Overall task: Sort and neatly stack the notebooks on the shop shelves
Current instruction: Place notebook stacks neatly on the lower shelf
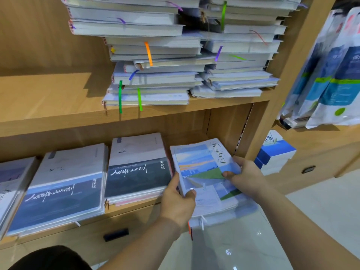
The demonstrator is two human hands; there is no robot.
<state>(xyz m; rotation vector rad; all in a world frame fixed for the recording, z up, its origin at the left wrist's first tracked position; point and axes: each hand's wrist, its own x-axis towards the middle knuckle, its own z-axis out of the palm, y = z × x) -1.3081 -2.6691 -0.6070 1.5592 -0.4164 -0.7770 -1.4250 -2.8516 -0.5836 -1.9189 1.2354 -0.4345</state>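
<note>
Pastel sky-cover notebook gripped at wooden shelf.
Clasped either side by curled fingers of left hand, right hand.

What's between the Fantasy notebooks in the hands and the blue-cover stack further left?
In the head view, one stack of dark-grey-cover notebooks lies there; the left hand grips the Fantasy notebooks beside it.

Bright, even indoor light from above; glare spots gleam on the glossy floor. Soft shadows fall beneath the upper shelf. Edges bow with wide-angle distortion; details slightly soft.
</note>
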